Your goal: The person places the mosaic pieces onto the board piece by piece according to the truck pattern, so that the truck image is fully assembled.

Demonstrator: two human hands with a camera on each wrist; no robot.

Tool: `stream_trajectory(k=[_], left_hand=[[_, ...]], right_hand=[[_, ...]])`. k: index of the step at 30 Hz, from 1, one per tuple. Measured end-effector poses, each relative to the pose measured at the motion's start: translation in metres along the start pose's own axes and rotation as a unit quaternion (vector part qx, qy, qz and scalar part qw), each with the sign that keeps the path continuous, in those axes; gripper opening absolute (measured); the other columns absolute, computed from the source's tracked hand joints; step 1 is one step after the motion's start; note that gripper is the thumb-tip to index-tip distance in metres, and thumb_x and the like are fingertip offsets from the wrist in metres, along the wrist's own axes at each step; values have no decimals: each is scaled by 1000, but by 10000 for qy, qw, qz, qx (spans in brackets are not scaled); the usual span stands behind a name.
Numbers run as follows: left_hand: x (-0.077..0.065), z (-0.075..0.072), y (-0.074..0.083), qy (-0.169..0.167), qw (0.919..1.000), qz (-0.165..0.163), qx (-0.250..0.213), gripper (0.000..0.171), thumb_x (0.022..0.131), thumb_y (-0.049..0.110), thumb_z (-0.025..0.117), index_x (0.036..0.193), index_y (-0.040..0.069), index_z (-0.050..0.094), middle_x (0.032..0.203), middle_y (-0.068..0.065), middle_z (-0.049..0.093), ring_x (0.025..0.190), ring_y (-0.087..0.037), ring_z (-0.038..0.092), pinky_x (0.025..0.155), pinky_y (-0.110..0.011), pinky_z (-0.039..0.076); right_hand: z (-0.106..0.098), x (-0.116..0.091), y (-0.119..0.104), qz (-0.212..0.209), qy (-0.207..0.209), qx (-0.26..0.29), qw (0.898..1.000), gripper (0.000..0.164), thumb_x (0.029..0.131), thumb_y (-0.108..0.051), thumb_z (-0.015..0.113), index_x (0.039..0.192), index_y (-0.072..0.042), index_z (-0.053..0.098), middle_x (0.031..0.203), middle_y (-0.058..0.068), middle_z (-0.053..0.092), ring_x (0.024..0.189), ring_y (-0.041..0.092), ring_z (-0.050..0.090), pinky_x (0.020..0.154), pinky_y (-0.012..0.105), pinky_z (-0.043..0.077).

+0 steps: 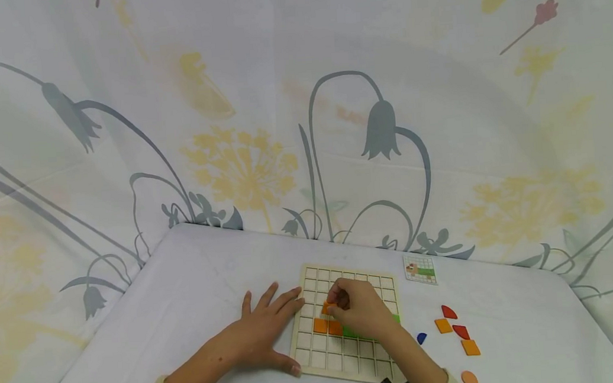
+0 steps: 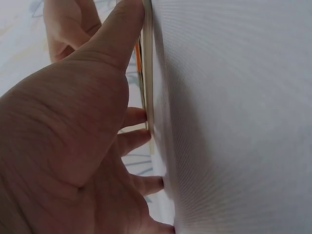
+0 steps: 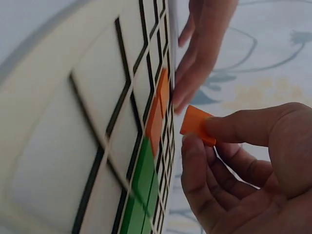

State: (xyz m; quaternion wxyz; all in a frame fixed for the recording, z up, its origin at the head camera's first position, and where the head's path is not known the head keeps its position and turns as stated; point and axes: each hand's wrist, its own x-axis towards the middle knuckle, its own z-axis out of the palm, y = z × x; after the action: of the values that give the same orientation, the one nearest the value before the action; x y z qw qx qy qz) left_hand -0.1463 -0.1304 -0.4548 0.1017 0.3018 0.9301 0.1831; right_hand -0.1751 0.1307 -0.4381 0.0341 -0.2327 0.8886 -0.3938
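Observation:
A wooden grid board (image 1: pixel 318 358) lies flat on the white-covered table. My left hand (image 1: pixel 265 332) rests at its left side with fingers spread, the thumb and some fingertips touching the edge. In the left wrist view the thumb (image 2: pixel 109 36) lies along the board's rim. Between thumb and fingertips, my right hand (image 1: pixel 361 307) pinches a small orange tile (image 3: pixel 196 123), held just above the grid. Two orange tiles (image 1: pixel 320 325) sit side by side in the board's cells. Green tiles (image 3: pixel 142 183) continue that row, partly hidden by the right hand in the head view.
Right of the board lie red quarter-round pieces (image 1: pixel 449 311), yellow-orange squares (image 1: pixel 470 347), an orange disc (image 1: pixel 469 379) and a blue half-round piece (image 1: pixel 421 338). A pattern card (image 1: pixel 420 269) lies beyond the board's far right corner. A flower-printed curtain (image 1: pixel 257 100) hangs behind the table.

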Motion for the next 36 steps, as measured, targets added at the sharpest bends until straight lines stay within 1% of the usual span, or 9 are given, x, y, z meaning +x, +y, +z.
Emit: stream_trajectory(k=[6,11,16,20,23,27,32,35,36], left_hand=[[0,-1,0,79,10000,11,45,120,71,81,79,165,18,37,176,0,24,161,-49,14,109,-91,14],[0,-1,1,94,9999,10,70,120,71,80,80,165,19,38,176,0,25,160,-49,15,108,-91,17],[1,-1,0,80,9999,24,62,120,71,80,80,165,20,38,176,0,24,160,-49,15,108,-91,17],[1,-1,-1,53,10000,8,56,119,71,80,80,165,19,38,176,1,24,160,-49,15,108,-90,17],[1,-1,-1,32,10000,0,56,119,71,80,80,165,19,38,176,2,23,160,-48,14,108,-90,17],[2,0,-2,62,10000,13,64,120,71,80,80,165,19,38,176,1,24,160,-48,15,108,-90,17],[3,1,-1,62,10000,-34,27,120,70,79,82,165,20,38,176,0,24,160,-49,15,110,-90,16],[3,0,-1,14,9999,-103,-33,120,69,78,83,165,20,38,176,-1,24,161,-49,14,111,-89,15],[3,-1,0,-8,9999,-127,-45,120,69,78,83,165,20,38,177,-1,24,161,-48,14,111,-89,14]], right_hand=[[20,10,-11,132,-47,38,9999,12,90,-3,79,90,-12,72,84,-6,69,71,7,62,64,24,54],[31,14,-16,64,0,28,10000,13,88,2,78,89,-9,71,83,-4,70,70,7,61,64,23,53],[37,15,-18,61,-27,-122,9999,12,86,2,78,88,-9,72,80,-5,69,70,5,59,63,22,52],[39,12,-19,-14,-117,-406,9991,9,87,-2,81,86,-10,77,84,-5,67,72,5,56,65,23,51],[40,10,-21,-60,-94,-507,9987,7,89,-2,80,85,-8,79,88,-2,64,73,5,54,65,23,50],[35,4,-21,-78,128,-535,9985,6,90,-2,77,89,-7,81,91,-1,63,68,4,51,61,23,47],[18,-15,-14,-137,521,-572,9969,9,91,0,78,93,-9,78,90,-2,63,64,1,48,58,22,46],[1,-30,-6,42,592,-515,9969,12,92,0,79,95,-12,76,91,-5,65,65,3,50,60,22,47],[-6,-35,-2,182,584,-524,9967,13,92,-1,79,96,-13,76,92,-6,65,66,4,50,61,22,48]])
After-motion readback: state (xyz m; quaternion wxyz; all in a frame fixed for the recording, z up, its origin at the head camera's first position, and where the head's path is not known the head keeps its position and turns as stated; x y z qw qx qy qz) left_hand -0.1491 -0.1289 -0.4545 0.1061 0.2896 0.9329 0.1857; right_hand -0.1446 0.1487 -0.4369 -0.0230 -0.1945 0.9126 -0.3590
